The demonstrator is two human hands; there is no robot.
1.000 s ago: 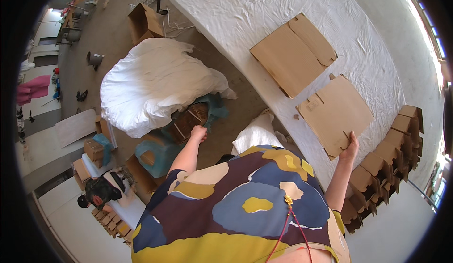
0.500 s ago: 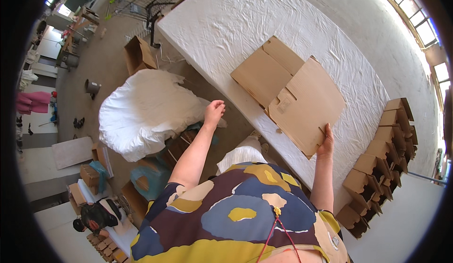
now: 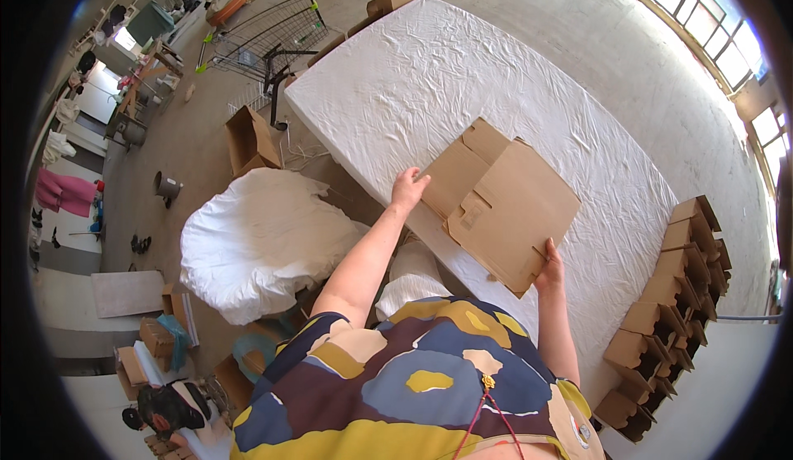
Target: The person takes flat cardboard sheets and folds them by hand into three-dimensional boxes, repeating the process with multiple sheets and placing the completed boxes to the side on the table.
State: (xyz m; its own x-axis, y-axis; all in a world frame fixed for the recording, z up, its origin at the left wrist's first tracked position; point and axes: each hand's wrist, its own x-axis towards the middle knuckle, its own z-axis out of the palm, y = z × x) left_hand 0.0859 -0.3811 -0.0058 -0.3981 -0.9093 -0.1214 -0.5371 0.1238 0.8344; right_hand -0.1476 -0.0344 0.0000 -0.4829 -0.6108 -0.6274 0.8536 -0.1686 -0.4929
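Two flat brown cardboard box blanks lie overlapped on the white-covered table (image 3: 388,72). The upper blank (image 3: 522,212) has slots along its edges and covers part of the lower blank (image 3: 462,167). My right hand (image 3: 549,270) grips the upper blank's near right edge, thumb on top and fingers hidden beneath. At the lower blank's left corner is my left hand (image 3: 409,189), its fingers loosely bent and apart; whether the fingertips touch the cardboard, I cannot tell.
Folded brown boxes (image 3: 661,320) stand stacked along the table's right edge. To my left are a white-covered seat (image 3: 256,241), an open carton (image 3: 252,142) and a wire shopping cart (image 3: 268,43). Another person (image 3: 169,410) works at the lower left.
My left hand has moved right to the lower blank's edge, its fingers opening out. My right hand has drawn the upper blank left and nearer, over more of the lower one. The view has shifted.
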